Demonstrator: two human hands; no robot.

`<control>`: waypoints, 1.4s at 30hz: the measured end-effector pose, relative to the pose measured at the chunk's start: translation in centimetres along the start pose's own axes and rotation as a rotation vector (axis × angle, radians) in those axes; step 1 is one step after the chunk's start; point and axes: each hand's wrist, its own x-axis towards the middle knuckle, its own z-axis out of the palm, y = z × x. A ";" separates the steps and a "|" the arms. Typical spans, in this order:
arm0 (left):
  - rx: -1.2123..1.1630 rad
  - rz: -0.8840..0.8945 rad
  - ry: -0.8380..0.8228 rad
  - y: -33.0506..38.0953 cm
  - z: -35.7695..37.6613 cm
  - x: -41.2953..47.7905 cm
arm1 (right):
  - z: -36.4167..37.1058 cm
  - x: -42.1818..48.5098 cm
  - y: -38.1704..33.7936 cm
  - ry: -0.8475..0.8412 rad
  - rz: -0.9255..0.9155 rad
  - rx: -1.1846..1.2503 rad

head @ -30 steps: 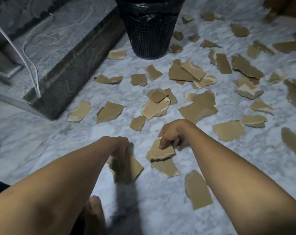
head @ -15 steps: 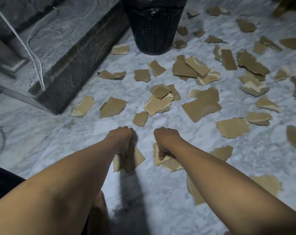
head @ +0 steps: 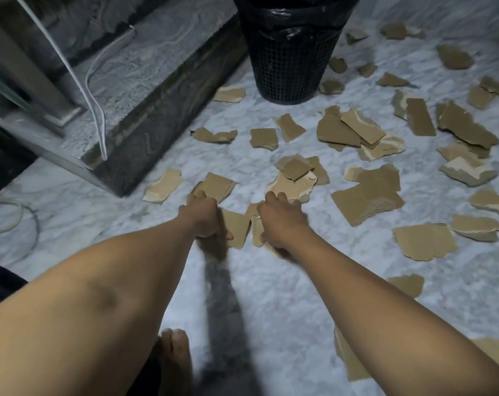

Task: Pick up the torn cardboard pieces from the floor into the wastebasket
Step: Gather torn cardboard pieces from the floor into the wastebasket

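Several torn brown cardboard pieces lie scattered over the white marble floor point(head: 271, 295). My left hand point(head: 201, 217) grips a cardboard piece point(head: 237, 228) that hangs below the fist. My right hand point(head: 279, 221) holds a small stack of cardboard pieces point(head: 257, 231) under its palm. Both hands are held out side by side above the floor. A pale torn piece point(head: 292, 187) lies just beyond my right fingers. The black mesh wastebasket point(head: 291, 61), lined with a black bag, stands upright at the top centre, well beyond both hands.
A dark stone step point(head: 145, 130) rises on the left, with a white cable point(head: 97, 110) hanging over it. More cardboard covers the floor to the right, including a big piece point(head: 368, 198). My bare foot point(head: 174, 352) shows at the bottom.
Both hands have lifted their cardboard off the floor and moved forward toward the wastebasket. The view has shifted forward with them.
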 end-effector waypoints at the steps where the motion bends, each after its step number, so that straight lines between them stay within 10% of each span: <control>1: -0.024 -0.030 0.050 -0.4 -0.4 0.6 | 0.2 0.3 -0.3 0.034 -0.031 -0.049; 27: -0.447 -0.259 0.070 -1.3 -1.8 6.7 | -0.3 3.9 -0.4 -0.126 -0.205 -0.013; 36: -0.270 -0.467 0.096 -7.3 -3.2 8.8 | -1.9 7.4 4.0 0.038 0.203 0.700; 42: -0.272 -0.520 0.132 -8.5 -1.0 10.4 | -3.8 10.1 8.0 0.160 0.475 0.760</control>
